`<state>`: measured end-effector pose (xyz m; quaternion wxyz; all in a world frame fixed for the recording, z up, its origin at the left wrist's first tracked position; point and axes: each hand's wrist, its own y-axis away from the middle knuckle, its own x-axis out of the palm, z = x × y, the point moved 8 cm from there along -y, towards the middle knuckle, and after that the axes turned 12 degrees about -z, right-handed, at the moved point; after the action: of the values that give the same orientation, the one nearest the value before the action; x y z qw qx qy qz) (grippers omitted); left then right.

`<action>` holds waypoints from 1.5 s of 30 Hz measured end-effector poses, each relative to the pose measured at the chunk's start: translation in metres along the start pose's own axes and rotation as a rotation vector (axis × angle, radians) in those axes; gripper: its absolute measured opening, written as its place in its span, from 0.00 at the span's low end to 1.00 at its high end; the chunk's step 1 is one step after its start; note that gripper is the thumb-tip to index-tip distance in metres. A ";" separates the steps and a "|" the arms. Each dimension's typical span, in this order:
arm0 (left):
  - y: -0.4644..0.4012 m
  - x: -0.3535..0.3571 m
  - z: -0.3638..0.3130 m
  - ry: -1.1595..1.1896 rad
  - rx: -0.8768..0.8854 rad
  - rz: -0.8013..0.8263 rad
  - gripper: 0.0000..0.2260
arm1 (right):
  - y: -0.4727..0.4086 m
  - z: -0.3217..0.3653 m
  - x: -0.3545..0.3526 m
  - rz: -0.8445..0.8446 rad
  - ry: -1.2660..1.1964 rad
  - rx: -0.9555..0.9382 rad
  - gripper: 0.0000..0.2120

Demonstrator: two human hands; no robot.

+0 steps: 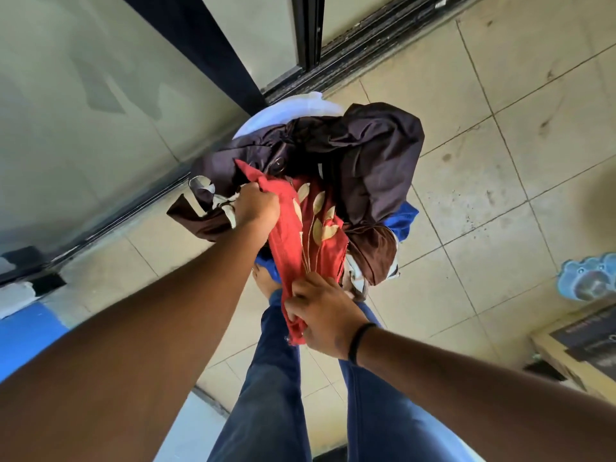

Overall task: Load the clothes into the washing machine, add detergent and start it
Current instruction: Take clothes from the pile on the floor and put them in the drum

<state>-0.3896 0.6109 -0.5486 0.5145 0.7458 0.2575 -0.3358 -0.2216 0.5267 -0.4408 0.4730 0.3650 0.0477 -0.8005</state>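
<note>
Between both hands | red cloth (311, 225) gripped | left (256, 205), right (320, 311)

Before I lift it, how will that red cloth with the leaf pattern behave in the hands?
Likely floppy: the red cloth sags and folds between the left hand and right hand. Probably light, since it bunches easily in each grip. It may drag the dark garment lying against it on the pile.

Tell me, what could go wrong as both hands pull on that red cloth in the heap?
The red cloth lies tangled under the dark purple garment, so pulling may drag it or the brown garment onto the tiled floor. The left hand and right hand tug opposite ends, which might strain the fabric.
</note>
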 end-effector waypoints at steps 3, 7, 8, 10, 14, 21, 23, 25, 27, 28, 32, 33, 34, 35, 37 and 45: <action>0.022 -0.018 -0.002 0.134 0.040 -0.163 0.11 | 0.001 -0.020 -0.018 -0.098 -0.328 0.305 0.06; 0.092 -0.050 -0.021 0.197 0.368 -0.271 0.09 | -0.005 -0.063 -0.072 -0.578 -0.429 0.676 0.11; 0.110 -0.053 -0.020 0.240 0.440 -0.244 0.10 | -0.012 -0.072 -0.083 -0.625 -0.375 0.701 0.10; 0.144 -0.054 -0.014 0.258 0.522 -0.126 0.16 | -0.033 -0.097 -0.092 -0.533 -0.327 0.755 0.13; 0.218 -0.055 -0.013 0.126 0.842 0.077 0.23 | -0.084 -0.133 -0.083 -0.169 -0.197 0.655 0.35; 0.258 -0.085 -0.004 0.278 1.180 0.137 0.10 | -0.120 -0.134 -0.064 0.145 0.278 0.395 0.20; 0.246 -0.094 0.010 0.274 1.169 0.088 0.07 | -0.116 -0.135 -0.060 0.106 0.142 0.543 0.13; 0.225 -0.098 0.032 0.273 1.034 0.067 0.05 | -0.106 -0.137 -0.055 0.034 0.036 0.693 0.11; 0.193 -0.103 0.065 0.288 0.748 0.002 0.04 | -0.092 -0.141 -0.048 -0.037 -0.063 0.820 0.11; 0.175 -0.107 0.087 0.289 0.566 -0.069 0.05 | -0.086 -0.141 -0.042 -0.055 -0.096 0.867 0.11; 0.109 -0.110 0.197 0.039 -0.069 -0.188 0.03 | -0.068 -0.134 -0.023 -0.090 -0.021 0.925 0.24; 0.094 -0.106 0.221 -0.061 -0.144 -0.137 0.02 | -0.065 -0.133 -0.019 -0.085 0.026 0.936 0.28; 0.080 -0.104 0.239 -0.131 -0.184 -0.090 0.05 | -0.063 -0.133 -0.016 -0.084 0.056 0.950 0.30; 0.066 -0.104 0.251 -0.157 -0.208 -0.068 0.08 | -0.061 -0.133 -0.013 -0.086 0.073 0.974 0.32; 0.040 -0.116 0.252 -0.128 -0.235 -0.140 0.12 | -0.059 -0.134 -0.012 -0.110 0.114 1.027 0.32; -0.038 -0.105 0.090 0.106 0.216 0.002 0.08 | -0.054 -0.125 -0.014 -0.442 -0.210 1.205 0.15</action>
<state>-0.5057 0.5349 -0.5129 0.4172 0.8138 0.2460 -0.3212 -0.1931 0.6187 -0.5373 0.0114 0.4678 -0.3821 -0.7969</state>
